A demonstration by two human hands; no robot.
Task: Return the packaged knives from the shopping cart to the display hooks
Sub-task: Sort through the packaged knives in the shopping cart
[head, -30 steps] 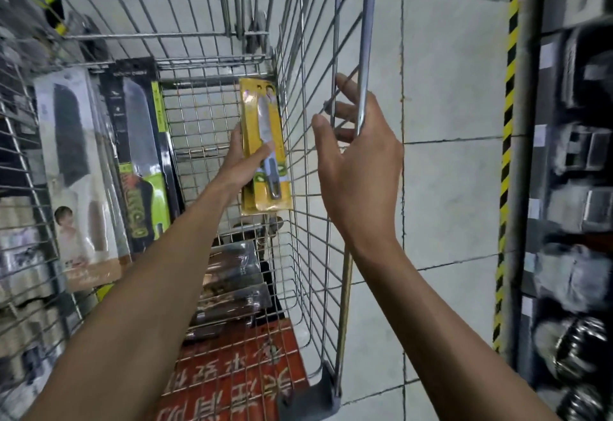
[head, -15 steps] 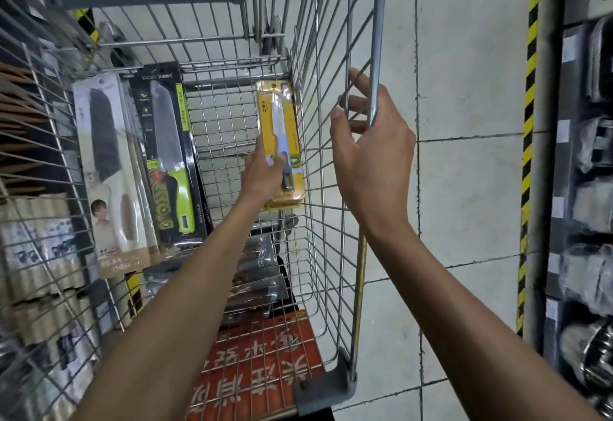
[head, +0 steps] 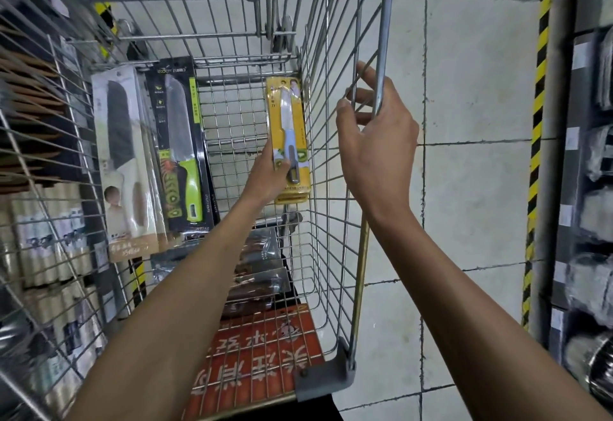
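Note:
Inside the wire shopping cart (head: 331,221), my left hand (head: 267,175) grips a yellow packaged knife (head: 289,128) by its lower part and holds it upright near the cart's right wall. My right hand (head: 374,141) curls its fingers round the cart's right top rail. Two larger packaged knives lean against the cart's left side: a white-and-tan pack (head: 121,161) and a black pack with a green-handled knife (head: 180,145). Several dark packages (head: 258,271) lie on the cart floor.
A red child-seat flap with white characters (head: 262,364) lies at the cart's near end. Shelves of rolled goods (head: 43,248) stand on the left. A shelf upright with yellow-black striping (head: 535,141) and metal wares stands on the right, across a tiled floor (head: 471,88).
The view shifted, so the cart and hands sit further right in the frame. My left hand has kept its grip on the yellow pack; my right hand stays on the rail.

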